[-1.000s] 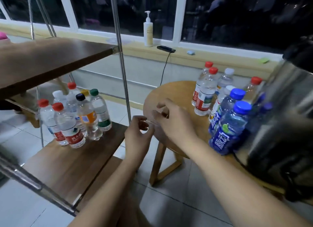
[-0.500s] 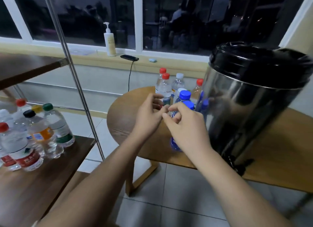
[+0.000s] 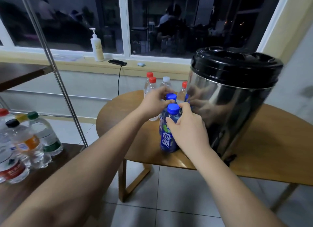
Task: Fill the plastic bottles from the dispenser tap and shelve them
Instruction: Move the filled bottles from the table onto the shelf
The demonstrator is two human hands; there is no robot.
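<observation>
Empty a moment ago, the left hand (image 3: 156, 104) now curls round the rear bottle (image 3: 171, 96), the right hand (image 3: 189, 132) round the front bottle (image 3: 168, 142), both on the counter (image 3: 271, 150) beside the dispenser (image 3: 233, 99); filling likely follows.

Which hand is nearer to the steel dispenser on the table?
Right. The right hand grips the front blue bottle just beside the dispenser; the left hand is farther left, holding the rear blue bottle.
</observation>
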